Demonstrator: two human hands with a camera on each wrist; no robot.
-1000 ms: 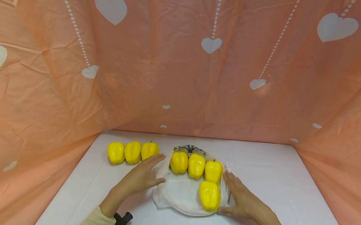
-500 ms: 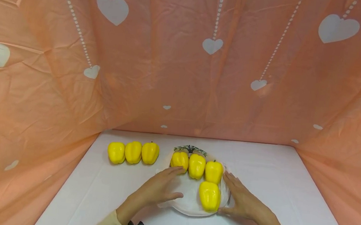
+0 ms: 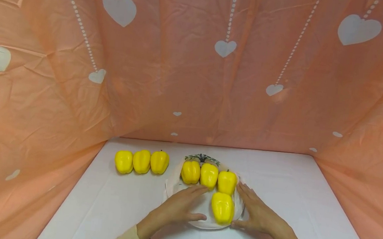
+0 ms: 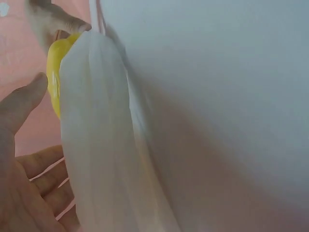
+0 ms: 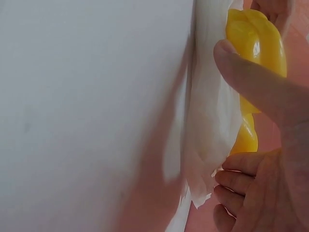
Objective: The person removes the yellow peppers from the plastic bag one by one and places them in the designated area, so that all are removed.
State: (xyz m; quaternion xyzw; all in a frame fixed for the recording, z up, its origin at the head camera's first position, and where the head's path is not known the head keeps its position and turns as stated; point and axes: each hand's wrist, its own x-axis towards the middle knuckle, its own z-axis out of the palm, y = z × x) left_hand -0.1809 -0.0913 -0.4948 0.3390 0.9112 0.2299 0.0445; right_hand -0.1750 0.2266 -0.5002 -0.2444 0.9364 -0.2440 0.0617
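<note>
Four glossy yellow peppers (image 3: 222, 208) sit between and beyond the left hand (image 3: 180, 206) and right hand (image 3: 257, 212), on or in (I cannot tell which) a white bag (image 3: 201, 204). Both hands spread, gripping nothing; the left covers some bag. Left of it stand three more peppers (image 3: 142, 162). A leafy print (image 3: 202, 159) marks the bag.

I have four peppers (image 3: 222, 208) on the bag (image 3: 206, 201), three in a row, one in front of the rightmost, between left hand (image 3: 180, 205) and right hand (image 3: 259, 212). Three other peppers (image 3: 142, 162) line the table (image 3: 309, 194), left of the bag.
</note>
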